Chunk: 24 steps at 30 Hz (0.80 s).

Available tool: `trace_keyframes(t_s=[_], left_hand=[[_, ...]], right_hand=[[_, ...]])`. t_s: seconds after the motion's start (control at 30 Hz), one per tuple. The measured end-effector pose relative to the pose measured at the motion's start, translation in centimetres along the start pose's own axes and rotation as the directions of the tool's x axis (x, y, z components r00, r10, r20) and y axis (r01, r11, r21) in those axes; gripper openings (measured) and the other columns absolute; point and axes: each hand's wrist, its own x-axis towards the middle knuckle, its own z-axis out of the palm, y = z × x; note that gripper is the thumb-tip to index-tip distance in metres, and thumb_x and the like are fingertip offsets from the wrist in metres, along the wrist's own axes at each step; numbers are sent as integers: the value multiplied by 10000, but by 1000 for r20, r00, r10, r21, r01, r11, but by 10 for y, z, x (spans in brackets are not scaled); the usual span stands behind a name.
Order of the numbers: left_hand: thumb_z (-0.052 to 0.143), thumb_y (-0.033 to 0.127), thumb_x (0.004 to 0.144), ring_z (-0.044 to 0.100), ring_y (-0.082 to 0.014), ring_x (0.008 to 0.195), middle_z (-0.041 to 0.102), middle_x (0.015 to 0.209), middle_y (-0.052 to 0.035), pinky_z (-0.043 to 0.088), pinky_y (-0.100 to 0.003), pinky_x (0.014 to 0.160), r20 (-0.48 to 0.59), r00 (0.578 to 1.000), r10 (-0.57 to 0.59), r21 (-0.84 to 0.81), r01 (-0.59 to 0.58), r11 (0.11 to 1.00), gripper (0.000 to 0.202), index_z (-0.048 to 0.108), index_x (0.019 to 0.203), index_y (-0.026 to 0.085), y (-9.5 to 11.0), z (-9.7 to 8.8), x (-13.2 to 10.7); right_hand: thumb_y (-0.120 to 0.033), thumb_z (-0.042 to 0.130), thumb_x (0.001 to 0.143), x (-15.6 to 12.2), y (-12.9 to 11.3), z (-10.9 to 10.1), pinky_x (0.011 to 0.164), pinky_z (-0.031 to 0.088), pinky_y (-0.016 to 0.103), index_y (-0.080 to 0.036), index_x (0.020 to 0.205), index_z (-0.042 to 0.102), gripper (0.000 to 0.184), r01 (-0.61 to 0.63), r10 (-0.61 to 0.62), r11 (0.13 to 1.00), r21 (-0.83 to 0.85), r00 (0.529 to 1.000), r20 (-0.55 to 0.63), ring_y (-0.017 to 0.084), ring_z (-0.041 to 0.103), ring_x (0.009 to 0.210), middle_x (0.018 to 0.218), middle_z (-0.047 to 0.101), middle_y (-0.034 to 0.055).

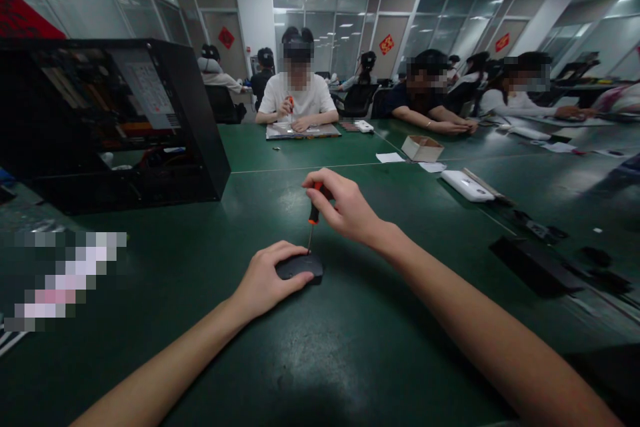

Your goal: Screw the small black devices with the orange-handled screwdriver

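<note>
A small black computer mouse (303,267) lies on the green table (310,360) in front of me. My left hand (265,280) is closed over its near left side, holding it down. My right hand (345,207) is closed around the orange-and-black handle of a screwdriver (313,217), which stands almost upright. The screwdriver's thin metal tip touches the top of the mouse.
An open black computer case (110,120) stands at the left. A small cardboard box (421,147), paper slips, a white device (466,185) and black parts (535,260) lie to the right. Several people sit working at the far side of the table.
</note>
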Motion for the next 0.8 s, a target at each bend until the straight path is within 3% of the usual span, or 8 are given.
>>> trace_keyframes(t_s=[0.13,0.3,0.57,0.8], left_hand=[[771,312,842,696,-240,1002,744,1097,-60,519,-360,918,-21,999,26,-5,-27,1000,277,744,1103,221,-4,9,15],[768,299,847,696,-242,1005,745,1095,-66,517,-365,922,-39,999,21,-19,-22,1000,291,743,1123,212,-4,14,27],[753,310,864,691,-252,1044,736,1135,-70,521,-384,951,-11,1000,-8,-39,8,999,313,739,1166,229,-5,10,20],[740,336,871,686,-238,971,726,1061,-64,533,-373,898,-11,1000,0,-25,0,1000,322,740,1176,234,-6,10,20]], right_hand=[[-212,494,987,13,7,-10,734,447,287,-173,1008,574,92,77,-79,997,18,988,134,147,566,777,955,659,63],[-224,503,976,12,23,-17,715,431,286,-175,964,581,93,-36,37,999,-16,996,82,144,546,744,906,654,49],[-263,518,967,1,39,-13,686,411,281,-180,944,594,114,-222,222,974,41,975,-2,136,511,688,812,610,11],[-252,518,962,5,38,-12,684,409,281,-181,935,597,109,-193,191,980,41,981,29,137,515,689,825,626,16]])
